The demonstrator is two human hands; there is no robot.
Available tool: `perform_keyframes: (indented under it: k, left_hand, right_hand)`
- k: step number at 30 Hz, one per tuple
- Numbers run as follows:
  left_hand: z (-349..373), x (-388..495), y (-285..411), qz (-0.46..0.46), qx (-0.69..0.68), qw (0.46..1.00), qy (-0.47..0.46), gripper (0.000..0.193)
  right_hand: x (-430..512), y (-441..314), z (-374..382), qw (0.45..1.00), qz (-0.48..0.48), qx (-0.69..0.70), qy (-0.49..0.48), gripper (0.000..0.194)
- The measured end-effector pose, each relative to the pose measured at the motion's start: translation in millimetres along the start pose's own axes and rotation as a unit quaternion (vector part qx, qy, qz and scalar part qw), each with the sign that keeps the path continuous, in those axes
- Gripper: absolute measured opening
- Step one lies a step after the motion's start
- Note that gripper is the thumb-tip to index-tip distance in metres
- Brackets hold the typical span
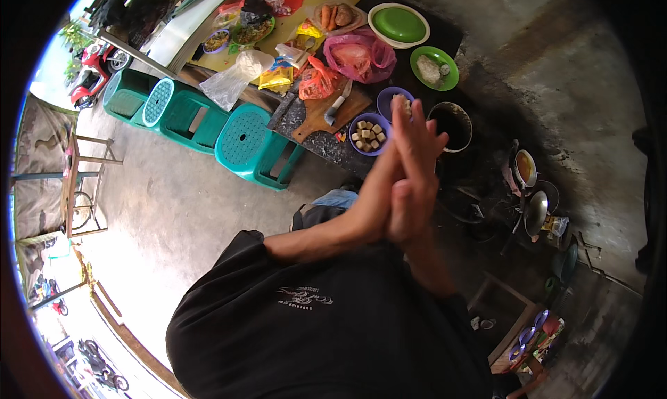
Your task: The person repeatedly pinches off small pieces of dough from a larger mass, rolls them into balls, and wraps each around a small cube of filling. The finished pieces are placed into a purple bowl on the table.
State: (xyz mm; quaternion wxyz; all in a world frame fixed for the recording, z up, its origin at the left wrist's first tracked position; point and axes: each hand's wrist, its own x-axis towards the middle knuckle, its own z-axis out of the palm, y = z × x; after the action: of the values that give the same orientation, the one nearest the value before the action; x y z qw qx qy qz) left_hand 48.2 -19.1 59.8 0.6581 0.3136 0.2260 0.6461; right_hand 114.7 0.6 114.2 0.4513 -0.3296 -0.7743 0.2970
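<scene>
My left hand (388,169) and my right hand (419,195) are pressed palm to palm above the edge of the dark table, fingers pointing away from me. Whether anything lies between the palms is hidden. Just left of them a purple bowl (355,144) holds several pale cubes that look like tofu. Partly behind my fingertips, a second purple bowl (384,103) has a pale lump in it. A dark round pot (465,129) stands to the right. Farther back, a green plate (452,81) carries a whitish mass.
A wooden cutting board (312,120) with a knife (338,103) lies left of the bowls, near plastic bags (359,57) and a green-lidded container (398,24). Teal plastic stools (242,138) line the table's left side. At right are a pan (535,214) and a small pot (525,168).
</scene>
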Motion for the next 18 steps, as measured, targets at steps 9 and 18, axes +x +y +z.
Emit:
perform_keyframes:
  k: [9,18]
  left_hand:
    - [5,7,-8,-0.077,-0.163,0.983,-0.038,0.091]
    - [3,22,8,-0.154,-0.461,0.874,-0.019,0.082]
  right_hand:
    - [-19,22,-9,1.0,-0.01,0.02,-0.006,0.084]
    - [-19,20,-43,0.949,0.107,0.29,0.054,0.067]
